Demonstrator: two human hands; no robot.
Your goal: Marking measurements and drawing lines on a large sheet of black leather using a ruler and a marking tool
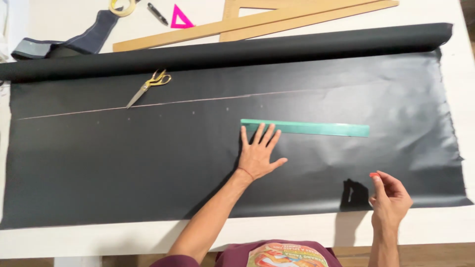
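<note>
Fabric, a wide sheet of smooth black cloth (148,163), lies unrolled flat across the white table (307,230), its far end wound on a long black roll (222,52). On it sits a long, thin green plastic ruler (316,129), and my left hand (258,154) is spread flat with the fingertips pressing down on the ruler's left end, nothing grasped. My right hand (391,198) hovers over the near edge of the cloth, fingers curled loosely round a small red-orange piece, probably chalk (374,174), pinched at the fingertips. The ruler looks light and stiff, and I judge it would slide easily on this slick cloth, so downward pressure nearer its middle would steady it better. The cloth itself seems soft and limp, likely to wrinkle if dragged. Gold-handled scissors (150,85) rest beside a faint chalk line (198,100). No containers are in view.
</note>
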